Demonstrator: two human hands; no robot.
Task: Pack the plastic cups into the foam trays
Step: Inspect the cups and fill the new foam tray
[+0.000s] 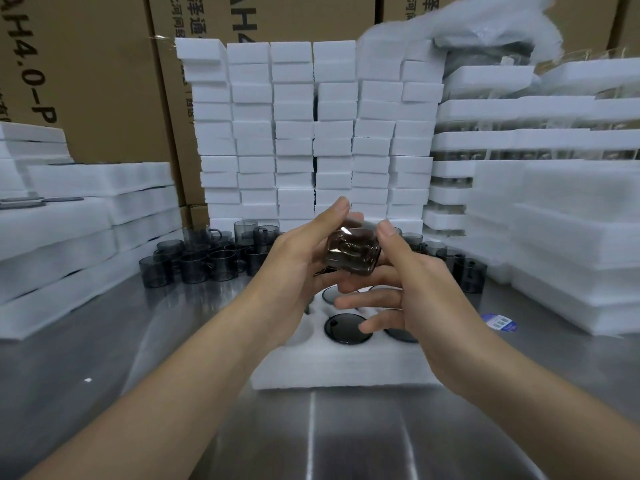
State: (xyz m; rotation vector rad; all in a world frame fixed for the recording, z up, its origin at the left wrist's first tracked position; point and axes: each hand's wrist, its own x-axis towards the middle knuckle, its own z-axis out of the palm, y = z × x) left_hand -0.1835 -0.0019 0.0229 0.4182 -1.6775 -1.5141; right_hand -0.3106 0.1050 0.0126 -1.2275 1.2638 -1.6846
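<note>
**While my left hand and right hand hold it, one smoky plastic cup hangs over the foam tray**

As I look down past my forearms, the smoky plastic cup is in the air between my two hands, tilted, above the far half of the foam tray and not touching it. My left hand is curled round its left side, thumb up over the far rim. My right hand grips the other side, thumb pressed on top and a finger under it, while the lower fingers spread loosely toward the tray.

The foam tray lies flat on the steel surface, near me and in the middle. Seated cups show as dark rounds in its wells, partly hidden by my right fingers.

Loose cups crowd the surface far left of my hands, some stacked, and more stand to the far right. Behind them rises a wall of white foam blocks, with cardboard cartons beyond. Stacked foam trays flank me on the left and on the right. A blue label lies on the surface by the right stack.
</note>
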